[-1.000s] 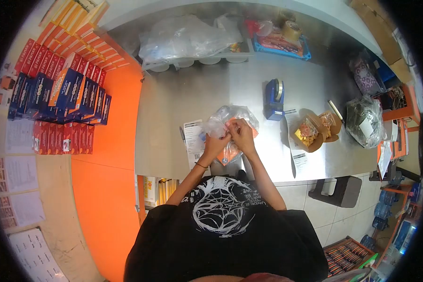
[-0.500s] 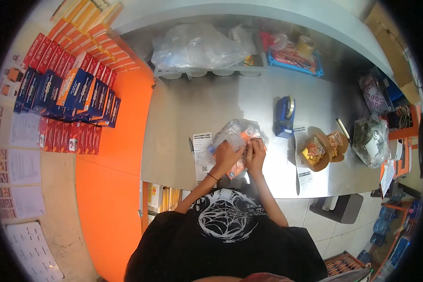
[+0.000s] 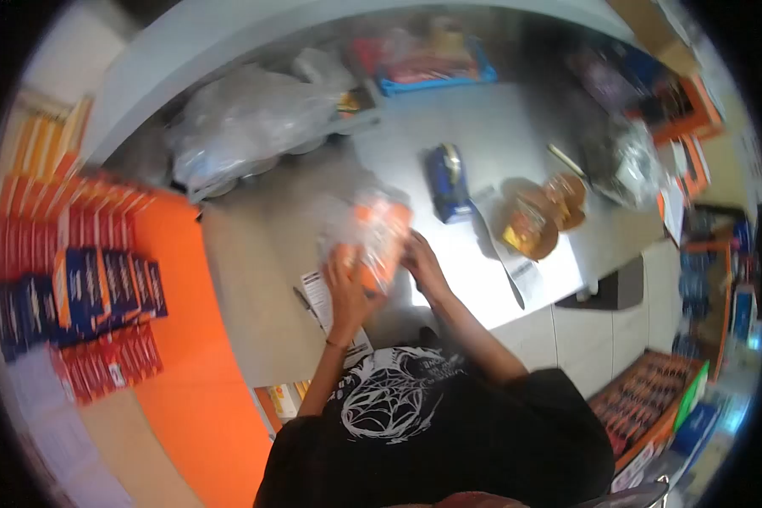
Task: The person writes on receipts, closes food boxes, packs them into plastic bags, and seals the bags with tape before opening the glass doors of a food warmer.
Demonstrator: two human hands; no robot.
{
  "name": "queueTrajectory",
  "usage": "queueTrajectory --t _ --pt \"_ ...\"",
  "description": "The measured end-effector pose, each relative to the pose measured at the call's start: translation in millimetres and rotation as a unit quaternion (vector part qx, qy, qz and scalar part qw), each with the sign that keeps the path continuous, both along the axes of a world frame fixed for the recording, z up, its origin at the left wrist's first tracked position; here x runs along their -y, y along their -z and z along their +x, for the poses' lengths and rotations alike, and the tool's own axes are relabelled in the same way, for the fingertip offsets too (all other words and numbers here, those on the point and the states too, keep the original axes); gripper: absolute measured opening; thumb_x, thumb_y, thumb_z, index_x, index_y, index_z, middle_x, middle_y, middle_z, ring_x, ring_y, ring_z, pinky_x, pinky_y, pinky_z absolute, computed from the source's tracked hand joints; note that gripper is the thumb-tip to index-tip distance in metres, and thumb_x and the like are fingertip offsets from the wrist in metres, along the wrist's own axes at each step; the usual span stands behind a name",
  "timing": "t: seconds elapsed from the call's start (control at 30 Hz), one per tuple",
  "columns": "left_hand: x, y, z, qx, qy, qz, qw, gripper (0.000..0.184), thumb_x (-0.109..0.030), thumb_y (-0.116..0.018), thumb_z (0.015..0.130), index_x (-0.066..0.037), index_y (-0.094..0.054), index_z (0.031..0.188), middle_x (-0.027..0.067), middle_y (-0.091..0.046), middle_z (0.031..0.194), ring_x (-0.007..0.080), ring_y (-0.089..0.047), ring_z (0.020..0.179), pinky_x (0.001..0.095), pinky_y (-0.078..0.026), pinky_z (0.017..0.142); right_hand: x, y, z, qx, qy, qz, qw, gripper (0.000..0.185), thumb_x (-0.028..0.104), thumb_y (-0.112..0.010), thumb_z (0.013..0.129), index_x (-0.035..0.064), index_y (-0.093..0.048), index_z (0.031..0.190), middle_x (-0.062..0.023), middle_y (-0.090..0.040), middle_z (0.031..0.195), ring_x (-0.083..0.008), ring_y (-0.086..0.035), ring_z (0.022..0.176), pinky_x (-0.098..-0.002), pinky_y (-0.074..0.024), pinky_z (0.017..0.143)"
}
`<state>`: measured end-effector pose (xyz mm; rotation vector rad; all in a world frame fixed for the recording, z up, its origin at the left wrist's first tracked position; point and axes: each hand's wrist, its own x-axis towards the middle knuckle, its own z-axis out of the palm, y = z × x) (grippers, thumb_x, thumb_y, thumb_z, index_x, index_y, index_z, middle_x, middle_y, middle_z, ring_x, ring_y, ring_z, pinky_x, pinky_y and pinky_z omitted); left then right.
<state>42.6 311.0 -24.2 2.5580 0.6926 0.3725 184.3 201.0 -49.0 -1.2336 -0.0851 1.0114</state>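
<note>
A clear plastic bag [image 3: 340, 216] with an orange package [image 3: 383, 237] inside is between my hands, over the steel counter. My left hand [image 3: 345, 284] grips the bag's near left side, fingers spread over the plastic. On the right edge, my right hand [image 3: 426, 267] holds the bag with bent fingers, partly hidden and blurred. A printed paper slip [image 3: 317, 298] lies beside my left wrist, with a dark pen-like object [image 3: 303, 298] alongside. To the right of the bag stands a blue tape dispenser [image 3: 450, 182].
An open brown food box [image 3: 533, 233] sits right of the dispenser, near a knife [image 3: 510, 279] and a second slip [image 3: 525, 275]. A rack with plastic bags [image 3: 245, 118] and a blue tray [image 3: 436, 83] stand at the back. Stacked boxes [image 3: 110, 288] line the orange surface at left.
My view has turned, so the counter appears tilted. Both hands have moved apart from the pinched top of the bag to its two sides, and the orange package shows more.
</note>
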Motion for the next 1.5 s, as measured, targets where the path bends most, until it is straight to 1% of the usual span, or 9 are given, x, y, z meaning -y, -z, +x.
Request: queueTrajectory --t 0.1,0.23,0.37,0.57,0.83,1.23,1.33,1.43,1.5 --pt "-23 -1 49 0.123 -0.094 -0.026 0.987 0.087 -0.032 -0.077 0.066 -0.008 -0.033 0.138 0.0253 -0.023 0.139 0.0421 -0.021 0.130 0.0524 -0.019 0.105 -34 -15 27 0.079 0.013 0.031 0.996 0.049 0.032 -0.054 0.091 0.0058 -0.041 0.131 -0.0105 -0.051 0.121 -0.0193 -0.051 0.109 -0.0307 -0.0417 0.094" --pt "-38 -13 81 0.188 -0.071 -0.040 0.979 0.070 -0.021 -0.071 0.075 -0.006 -0.036 0.134 0.0247 -0.021 0.140 0.0408 -0.022 0.130 0.0483 -0.020 0.106 -21 -60 56 0.530 0.142 -0.186 0.815 0.060 0.019 -0.071 0.074 0.0037 -0.044 0.125 -0.0185 -0.044 0.121 -0.0328 -0.043 0.113 -0.0393 -0.0359 0.096" --pt "-10 -14 85 0.137 -0.024 -0.014 0.990 0.070 -0.014 -0.068 0.078 -0.005 -0.030 0.136 0.0238 -0.025 0.140 0.0397 -0.027 0.129 0.0462 -0.026 0.104 9 -42 83 0.580 0.207 -0.325 0.718 0.068 0.013 -0.072 0.069 0.0038 -0.038 0.127 -0.0196 -0.045 0.114 -0.0363 -0.045 0.108 -0.0428 -0.0375 0.093" --pt "38 28 129 0.151 0.132 -0.324 0.925 0.067 -0.002 -0.066 0.076 -0.003 -0.034 0.134 0.0204 -0.038 0.133 0.0351 -0.044 0.118 0.0381 -0.042 0.095 21 -15 78 0.497 0.162 -0.255 0.813 0.055 0.014 -0.070 0.070 0.0053 -0.042 0.118 -0.0184 -0.047 0.111 -0.0383 -0.051 0.102 -0.0419 -0.0447 0.083" --pt "55 39 144 0.161 0.035 -0.250 0.954 0.053 -0.002 -0.068 0.073 -0.004 -0.044 0.120 0.0154 -0.055 0.113 0.0313 -0.057 0.098 0.0367 -0.046 0.081 20 10 75 0.404 0.199 -0.171 0.876 0.026 0.031 -0.074 0.068 0.0053 -0.068 0.072 -0.0181 -0.053 0.094 -0.0318 -0.047 0.096 -0.0405 -0.0393 0.083" --pt "73 36 142 0.192 -0.097 -0.156 0.964 0.046 -0.030 -0.076 0.072 -0.003 -0.048 0.095 0.0154 -0.056 0.100 0.0286 -0.062 0.077 0.0388 -0.050 0.066 164 -48 -70 -0.022 0.194 -0.112 0.974 0.018 0.021 -0.062 0.086 0.0034 -0.060 0.081 -0.0019 -0.056 0.085 -0.0109 -0.050 0.085 -0.0261 -0.0388 0.077" --pt "81 45 133 0.085 -0.108 -0.273 0.952 0.032 -0.032 -0.068 0.080 -0.002 -0.056 0.080 0.0077 -0.065 0.070 0.0215 -0.064 0.067 0.0340 -0.051 0.066 185 -52 -73 -0.058 0.156 -0.103 0.981 0.018 0.021 -0.062 0.086 0.0041 -0.060 0.080 -0.0016 -0.057 0.082 -0.0101 -0.050 0.081 -0.0249 -0.0378 0.074" --pt "74 68 127 0.262 0.002 -0.528 0.808 0.030 -0.027 -0.065 0.084 0.002 -0.064 0.087 0.0101 -0.067 0.082 0.0146 -0.064 0.072 0.0273 -0.050 0.067 189 -40 -70 -0.041 0.143 -0.164 0.975 0.018 0.021 -0.061 0.086 0.0041 -0.060 0.079 -0.0013 -0.058 0.081 -0.0106 -0.051 0.078 -0.0247 -0.0384 0.073" --pt "71 51 125 0.215 0.035 -0.497 0.840 0.031 -0.028 -0.065 0.084 0.002 -0.066 0.092 0.0101 -0.068 0.085 0.0134 -0.064 0.074 0.0264 -0.050 0.067 189 -39 -72 -0.001 0.079 -0.171 0.982 0.017 0.019 -0.057 0.087 0.0031 -0.061 0.080 -0.0019 -0.058 0.082 -0.0112 -0.052 0.080 -0.0253 -0.0393 0.073"
